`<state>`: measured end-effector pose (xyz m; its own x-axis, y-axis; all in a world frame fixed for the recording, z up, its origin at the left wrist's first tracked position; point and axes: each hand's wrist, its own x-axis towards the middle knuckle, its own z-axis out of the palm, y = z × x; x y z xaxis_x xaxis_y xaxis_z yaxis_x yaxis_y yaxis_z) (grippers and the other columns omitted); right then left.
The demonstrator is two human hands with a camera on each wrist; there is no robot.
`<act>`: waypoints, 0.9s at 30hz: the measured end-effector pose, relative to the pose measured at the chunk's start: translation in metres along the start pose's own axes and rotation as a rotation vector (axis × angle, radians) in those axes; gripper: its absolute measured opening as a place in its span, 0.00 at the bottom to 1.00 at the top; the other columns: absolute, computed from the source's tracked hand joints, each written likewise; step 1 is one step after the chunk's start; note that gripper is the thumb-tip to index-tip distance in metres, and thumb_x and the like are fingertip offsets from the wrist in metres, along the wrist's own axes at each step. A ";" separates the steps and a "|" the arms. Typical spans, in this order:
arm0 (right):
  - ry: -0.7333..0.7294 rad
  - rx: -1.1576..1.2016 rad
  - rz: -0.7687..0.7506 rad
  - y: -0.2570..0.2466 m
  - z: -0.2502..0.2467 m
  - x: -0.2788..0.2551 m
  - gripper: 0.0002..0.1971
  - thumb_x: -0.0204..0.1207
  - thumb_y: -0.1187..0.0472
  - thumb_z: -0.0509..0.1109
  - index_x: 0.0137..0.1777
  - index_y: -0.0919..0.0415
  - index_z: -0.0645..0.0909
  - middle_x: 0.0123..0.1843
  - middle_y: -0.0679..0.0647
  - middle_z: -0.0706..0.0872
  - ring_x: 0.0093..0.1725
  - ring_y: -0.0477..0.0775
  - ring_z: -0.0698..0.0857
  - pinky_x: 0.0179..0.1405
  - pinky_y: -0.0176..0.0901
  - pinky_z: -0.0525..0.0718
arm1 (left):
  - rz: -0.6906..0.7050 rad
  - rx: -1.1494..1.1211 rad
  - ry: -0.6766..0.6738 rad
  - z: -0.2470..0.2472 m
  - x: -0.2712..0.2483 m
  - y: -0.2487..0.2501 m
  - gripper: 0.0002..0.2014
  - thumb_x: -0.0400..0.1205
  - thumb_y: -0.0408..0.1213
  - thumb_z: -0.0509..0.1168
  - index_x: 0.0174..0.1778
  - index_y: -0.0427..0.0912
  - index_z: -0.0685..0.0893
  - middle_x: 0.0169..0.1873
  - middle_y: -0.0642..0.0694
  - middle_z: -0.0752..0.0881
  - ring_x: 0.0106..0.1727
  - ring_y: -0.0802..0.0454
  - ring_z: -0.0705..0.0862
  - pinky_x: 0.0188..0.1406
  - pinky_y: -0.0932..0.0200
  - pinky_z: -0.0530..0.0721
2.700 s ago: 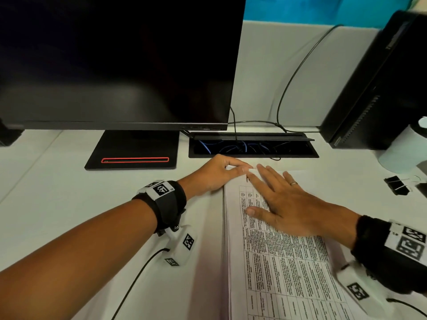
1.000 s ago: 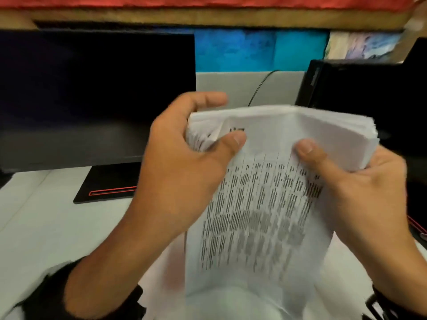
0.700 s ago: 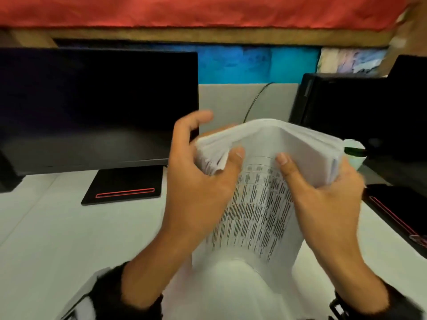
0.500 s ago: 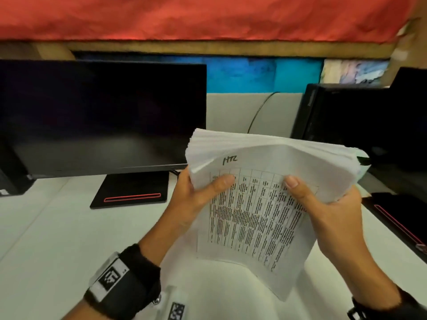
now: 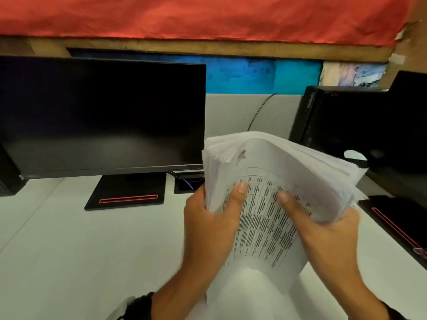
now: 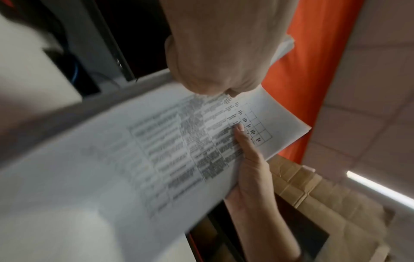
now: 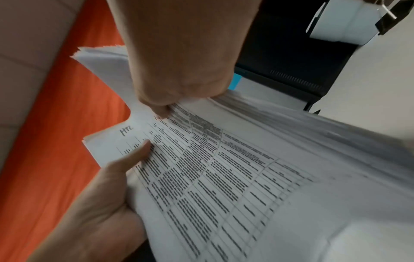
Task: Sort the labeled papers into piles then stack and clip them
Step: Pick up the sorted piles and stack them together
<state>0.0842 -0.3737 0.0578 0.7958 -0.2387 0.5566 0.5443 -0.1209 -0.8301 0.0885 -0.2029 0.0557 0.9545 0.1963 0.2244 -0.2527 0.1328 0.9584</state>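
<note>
Papers: we've got the whole thick stack of papers point(image 5: 275, 204) lifted off the desk, bent into an arch, top edges fanned out.
Left hand: our left hand point(image 5: 212, 225) clamps the stack's left edge, thumb on the front sheet.
Right hand: our right hand point(image 5: 328, 236) clamps the right side the same way, thumb pressed on the printed table.
Writing: handwritten "HR" plus something like "2" or "L" at the top corner, can't quite tell; the table's print is too blurry to read.
Desk: plain white desk point(image 5: 69, 250).
Room: dark monitor point(image 5: 101, 116) on the left with a red-lined stand, black computer case point(image 5: 346, 125) on the right, grey divider, blue panel and red cloth point(image 5: 208, 17) up top.
</note>
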 end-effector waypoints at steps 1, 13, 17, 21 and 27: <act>-0.003 0.005 0.047 0.004 0.001 -0.003 0.16 0.72 0.65 0.84 0.53 0.42 0.94 0.51 0.46 0.97 0.51 0.51 0.96 0.51 0.52 0.95 | -0.015 0.000 0.009 -0.001 -0.003 -0.001 0.08 0.80 0.47 0.78 0.54 0.56 0.91 0.45 0.58 0.95 0.47 0.57 0.95 0.36 0.66 0.91; -0.109 0.063 0.090 0.011 0.001 0.001 0.23 0.70 0.66 0.84 0.49 0.30 0.92 0.52 0.46 0.97 0.51 0.52 0.97 0.47 0.47 0.96 | -0.045 -0.002 -0.021 -0.020 0.007 -0.014 0.17 0.73 0.45 0.83 0.58 0.53 0.91 0.48 0.56 0.96 0.50 0.56 0.95 0.40 0.64 0.91; -0.157 0.084 0.082 0.009 -0.005 0.011 0.21 0.68 0.64 0.85 0.47 0.32 0.93 0.52 0.48 0.97 0.50 0.54 0.97 0.44 0.49 0.96 | -0.030 -0.028 -0.055 -0.028 0.018 -0.015 0.23 0.67 0.47 0.85 0.58 0.50 0.91 0.49 0.54 0.96 0.49 0.56 0.95 0.44 0.60 0.93; -0.177 0.033 0.155 0.024 -0.008 -0.001 0.22 0.67 0.61 0.85 0.48 0.28 0.91 0.51 0.46 0.97 0.51 0.52 0.97 0.48 0.49 0.96 | -0.162 0.061 -0.106 -0.042 0.024 -0.041 0.36 0.63 0.54 0.89 0.67 0.54 0.87 0.57 0.54 0.94 0.56 0.56 0.94 0.53 0.52 0.94; -0.205 0.031 0.170 0.027 -0.016 0.003 0.21 0.62 0.56 0.88 0.53 0.33 0.92 0.53 0.51 0.97 0.52 0.57 0.97 0.55 0.63 0.94 | -0.210 0.065 -0.202 -0.053 0.031 -0.048 0.38 0.61 0.49 0.91 0.68 0.49 0.87 0.58 0.49 0.94 0.59 0.48 0.94 0.60 0.39 0.92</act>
<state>0.0968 -0.3925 0.0367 0.9118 -0.0526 0.4073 0.4038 -0.0656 -0.9125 0.1219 -0.1518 0.0074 0.9987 -0.0268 0.0439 -0.0415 0.0862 0.9954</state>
